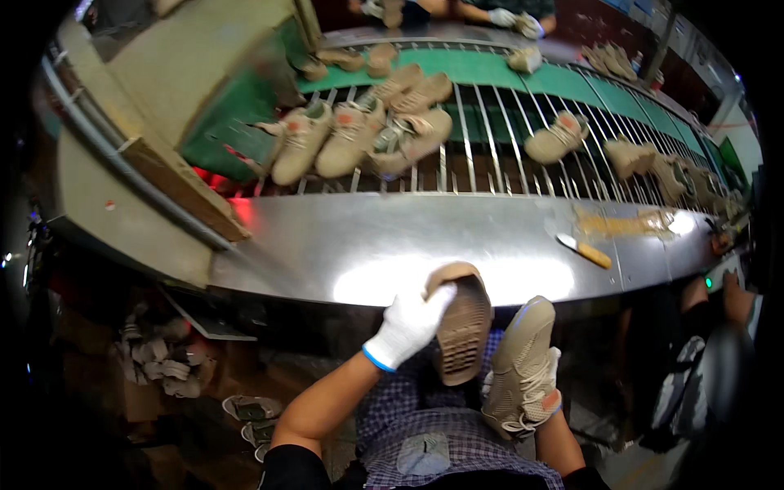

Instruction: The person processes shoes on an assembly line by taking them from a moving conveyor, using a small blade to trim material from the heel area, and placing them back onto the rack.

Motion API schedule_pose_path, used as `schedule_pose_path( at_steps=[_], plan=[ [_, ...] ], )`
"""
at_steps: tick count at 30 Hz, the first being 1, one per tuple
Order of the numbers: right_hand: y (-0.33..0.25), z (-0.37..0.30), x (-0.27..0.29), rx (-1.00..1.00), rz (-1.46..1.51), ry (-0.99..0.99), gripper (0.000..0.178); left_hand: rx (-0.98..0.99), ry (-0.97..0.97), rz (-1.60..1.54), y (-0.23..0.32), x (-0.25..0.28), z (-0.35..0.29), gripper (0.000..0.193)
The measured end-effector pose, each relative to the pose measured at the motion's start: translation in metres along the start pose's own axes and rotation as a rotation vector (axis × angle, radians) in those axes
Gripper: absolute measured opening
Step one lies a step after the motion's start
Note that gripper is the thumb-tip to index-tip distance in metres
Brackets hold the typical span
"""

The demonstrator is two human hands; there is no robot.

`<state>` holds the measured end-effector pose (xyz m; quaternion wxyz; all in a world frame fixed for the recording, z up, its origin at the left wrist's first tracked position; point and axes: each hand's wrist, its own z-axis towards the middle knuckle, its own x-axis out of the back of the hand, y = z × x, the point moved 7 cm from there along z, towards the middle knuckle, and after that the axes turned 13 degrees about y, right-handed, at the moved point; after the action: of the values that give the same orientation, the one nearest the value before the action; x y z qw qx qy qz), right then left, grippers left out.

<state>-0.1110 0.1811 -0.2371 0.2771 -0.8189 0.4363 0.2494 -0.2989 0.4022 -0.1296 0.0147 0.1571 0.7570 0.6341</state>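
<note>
My left hand (408, 322), in a white glove with a blue cuff, grips a tan shoe sole (465, 347) by its upper part. The sole's dark, ridged face is turned toward me. Just right of it, my right hand (556, 366) holds a beige knit sneaker (519, 359) with white laces and an orange patch. The sneaker stands tilted with its toe up, and it hides most of that hand. Sole and sneaker are apart, both over my lap at the near edge of the metal table (302, 245).
A knife (584, 251) with a yellow handle lies on the table's right part. Beyond runs a rod conveyor (490, 139) carrying several beige shoes (351, 143). Shoe pieces (163, 359) are heaped at lower left. Across the conveyor, another person's gloved hands (516, 20) are at work.
</note>
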Motion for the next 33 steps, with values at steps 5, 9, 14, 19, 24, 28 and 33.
schedule_pose_path(
  at_steps=[5, 9, 14, 19, 24, 28, 33],
  plan=[
    [0.022, -0.010, 0.090, -0.009, 0.286, 0.247, 0.084, -0.379, -0.237, -0.146, -0.041, -0.096, -0.048, 0.058],
    [0.050, -0.010, 0.103, 0.065, 0.090, 0.227, 0.076, -0.249, -0.508, -0.336, -0.028, -0.100, -0.044, 0.070],
    [0.036, -0.019, 0.081, 0.186, -0.059, 0.179, 0.055, -0.479, -0.645, -0.096, 0.012, -0.109, -0.047, 0.105],
    [0.011, -0.023, 0.062, 0.368, -0.593, 0.282, 0.048, -0.560, -0.610, -0.030, 0.016, -0.108, -0.047, 0.101],
    [0.003, -0.022, 0.053, 0.425, -0.745, 0.298, 0.041, -0.499, -0.580, -0.010, 0.015, -0.103, -0.047, 0.098],
    [0.012, -0.003, 0.068, 0.472, -0.714, 0.266, 0.037, -0.503, -0.571, -0.009, 0.014, -0.099, -0.047, 0.095],
    [0.014, 0.002, 0.067, 0.491, -0.567, 0.244, 0.034, -0.379, -0.599, -0.087, 0.003, -0.100, -0.043, 0.090]
  ],
)
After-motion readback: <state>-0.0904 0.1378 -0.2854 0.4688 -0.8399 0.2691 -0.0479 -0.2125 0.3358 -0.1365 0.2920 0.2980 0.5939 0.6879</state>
